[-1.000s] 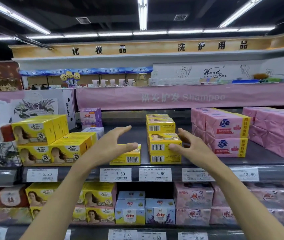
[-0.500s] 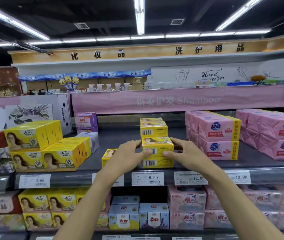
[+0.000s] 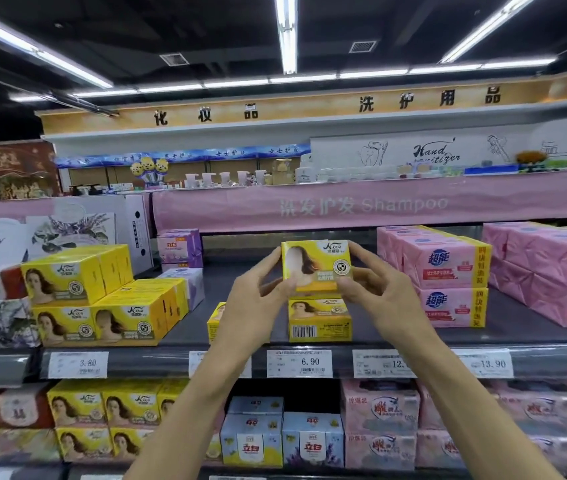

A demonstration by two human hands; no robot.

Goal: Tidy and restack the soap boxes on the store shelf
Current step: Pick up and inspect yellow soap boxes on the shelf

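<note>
Both my hands hold one yellow soap box (image 3: 316,265) upright in the air, its printed front facing me. My left hand (image 3: 257,299) grips its left edge and my right hand (image 3: 375,296) grips its right edge. Directly below it, a low stack of yellow soap boxes (image 3: 320,320) rests near the front of the dark shelf (image 3: 413,336), barcode side forward. A single yellow box (image 3: 215,322) lies to the left of that stack, partly hidden behind my left wrist.
Larger yellow boxes (image 3: 102,299) are stacked at the shelf's left, with purple boxes (image 3: 179,247) behind. Pink soap packs (image 3: 448,275) fill the right. Price tags (image 3: 299,363) line the shelf edge. The lower shelf holds yellow, blue (image 3: 254,434) and pink boxes.
My hands closed on the middle stack, lifted a yellow box off it and turned its front toward me. The stack is now lower.
</note>
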